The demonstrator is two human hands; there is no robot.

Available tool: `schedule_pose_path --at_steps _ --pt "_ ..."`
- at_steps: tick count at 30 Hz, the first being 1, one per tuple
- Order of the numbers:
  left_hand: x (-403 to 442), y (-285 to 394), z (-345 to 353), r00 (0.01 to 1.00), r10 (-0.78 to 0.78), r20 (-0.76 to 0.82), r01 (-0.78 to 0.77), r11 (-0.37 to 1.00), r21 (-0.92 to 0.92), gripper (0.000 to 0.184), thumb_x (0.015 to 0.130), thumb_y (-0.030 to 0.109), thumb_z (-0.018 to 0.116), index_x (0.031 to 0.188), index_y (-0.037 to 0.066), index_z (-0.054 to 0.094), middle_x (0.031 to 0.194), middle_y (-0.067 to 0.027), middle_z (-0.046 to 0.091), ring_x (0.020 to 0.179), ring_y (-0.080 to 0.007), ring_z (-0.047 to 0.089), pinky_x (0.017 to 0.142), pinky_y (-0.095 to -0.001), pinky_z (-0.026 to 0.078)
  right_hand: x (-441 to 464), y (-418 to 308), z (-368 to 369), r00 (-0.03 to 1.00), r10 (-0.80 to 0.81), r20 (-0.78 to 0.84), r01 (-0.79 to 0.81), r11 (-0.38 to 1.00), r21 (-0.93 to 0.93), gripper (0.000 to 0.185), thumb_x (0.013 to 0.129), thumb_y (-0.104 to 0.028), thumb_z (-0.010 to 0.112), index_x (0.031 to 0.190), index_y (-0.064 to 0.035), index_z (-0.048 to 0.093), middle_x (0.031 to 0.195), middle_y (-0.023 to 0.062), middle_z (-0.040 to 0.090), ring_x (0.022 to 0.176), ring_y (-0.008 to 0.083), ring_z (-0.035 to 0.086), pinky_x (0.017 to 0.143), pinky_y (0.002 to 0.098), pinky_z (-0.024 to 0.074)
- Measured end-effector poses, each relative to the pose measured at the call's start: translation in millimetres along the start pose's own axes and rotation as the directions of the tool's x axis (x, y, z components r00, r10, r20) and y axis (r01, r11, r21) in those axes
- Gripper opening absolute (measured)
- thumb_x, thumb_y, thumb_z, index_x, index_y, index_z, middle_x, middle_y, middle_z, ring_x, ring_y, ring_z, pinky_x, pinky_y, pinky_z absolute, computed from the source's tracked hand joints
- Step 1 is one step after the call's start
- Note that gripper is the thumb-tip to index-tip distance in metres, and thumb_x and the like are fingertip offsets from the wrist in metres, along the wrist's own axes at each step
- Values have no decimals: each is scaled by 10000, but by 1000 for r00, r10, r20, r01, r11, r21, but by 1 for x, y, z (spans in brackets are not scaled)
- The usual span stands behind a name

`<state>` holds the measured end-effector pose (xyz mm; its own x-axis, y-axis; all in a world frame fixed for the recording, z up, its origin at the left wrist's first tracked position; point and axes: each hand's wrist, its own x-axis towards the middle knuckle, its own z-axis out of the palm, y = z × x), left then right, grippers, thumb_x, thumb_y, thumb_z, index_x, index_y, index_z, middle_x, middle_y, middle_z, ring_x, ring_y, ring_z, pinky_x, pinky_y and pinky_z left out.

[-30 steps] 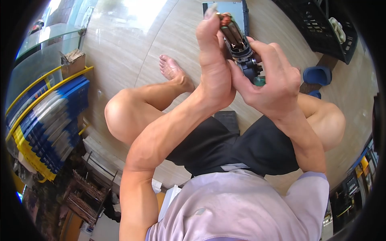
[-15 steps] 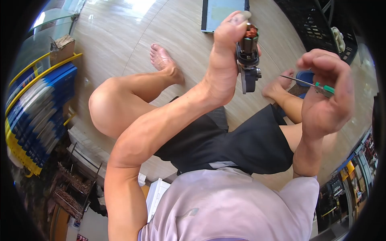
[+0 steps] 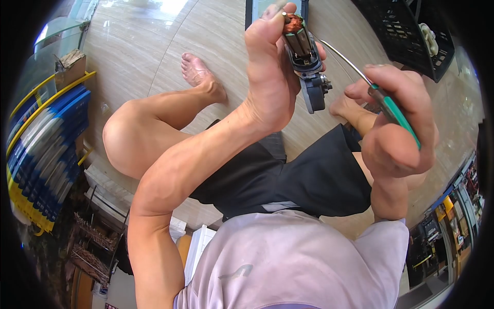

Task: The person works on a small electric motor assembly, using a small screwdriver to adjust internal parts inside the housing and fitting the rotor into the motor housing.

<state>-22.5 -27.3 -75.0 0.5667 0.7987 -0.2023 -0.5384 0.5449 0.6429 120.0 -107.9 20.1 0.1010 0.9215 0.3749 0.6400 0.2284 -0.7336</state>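
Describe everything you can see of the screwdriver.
The screwdriver has a green-and-dark handle, plastic by its look, and a long, thin, shiny metal shaft that appears bowed. The right hand grips the handle; the shaft slants toward the motor part in the left hand. Whether its tip touches anything is unclear.

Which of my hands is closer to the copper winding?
Left. Your left hand holds the motor unit, thumb beside the copper winding; your right hand is off to the winding's right, holding the green-handled tool.
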Motion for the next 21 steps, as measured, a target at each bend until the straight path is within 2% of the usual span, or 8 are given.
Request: schedule_pose_path --at_steps 2,7,11,13,14,16,18,21 --pt "0 -2 0 998 -43 -51 41 998 -47 879 988 669 491 1545 9 329 965 -158 686 852 -247 680 786 -382 567 1 -6 4 1000 -12 10 12 1000 -9 372 1009 -267 673 1132 83 649 911 147 679 790 204 693 673 276 572" --pt "-5 19 16 992 -115 -53 94 950 -299 915 973 688 512 1551 5 316 966 -157 688 851 -248 684 783 -379 571 0 -5 6 999 -30 41 30 999 -12 269 1030 -177 616 1046 87 664 874 170 699 752 207 691 669 294 575" --pt "-3 18 11 997 -78 -11 73 967 -245 955 955 704 536 1546 -12 315 965 -152 686 847 -236 685 771 -362 576 2 -6 13 999 -34 -1 34 999 -32 197 1009 -103 595 1010 81 666 832 154 701 724 202 683 636 289 561" --pt "-2 20 18 995 -66 -73 60 994 -89 970 949 710 541 1545 -21 310 965 -147 684 849 -228 684 769 -352 575 2 -10 16 1000 -9 -25 8 999 -43 155 987 -70 613 991 75 667 800 137 699 696 191 672 613 279 545" --pt "-2 20 26 989 -61 -135 69 996 51 978 948 712 542 1546 -24 305 964 -145 682 851 -224 682 769 -346 572 2 -10 17 999 -11 -31 9 998 -55 132 974 -55 628 977 71 668 784 127 696 679 182 660 601 274 533" --pt "-2 15 22 991 -10 -137 34 983 181 989 946 716 542 1545 -32 299 963 -141 680 856 -218 679 770 -338 568 2 -9 18 999 -35 -37 31 996 -88 90 949 -27 660 945 63 670 756 107 687 642 164 633 576 263 508" --pt "0 1 3 998 69 -14 -66 985 158 995 946 718 541 1542 -41 299 963 -136 678 860 -213 674 772 -332 563 3 -10 17 999 -44 -29 40 991 -125 60 925 -2 689 913 54 670 741 92 676 614 147 602 558 255 483" --pt "-3 -1 4 996 -9 -90 15 997 71 991 949 718 533 1549 -34 292 959 -133 676 870 -208 665 782 -324 553 6 -14 17 999 -20 -27 15 989 -148 56 896 23 718 884 43 667 733 81 657 588 137 567 545 257 460"
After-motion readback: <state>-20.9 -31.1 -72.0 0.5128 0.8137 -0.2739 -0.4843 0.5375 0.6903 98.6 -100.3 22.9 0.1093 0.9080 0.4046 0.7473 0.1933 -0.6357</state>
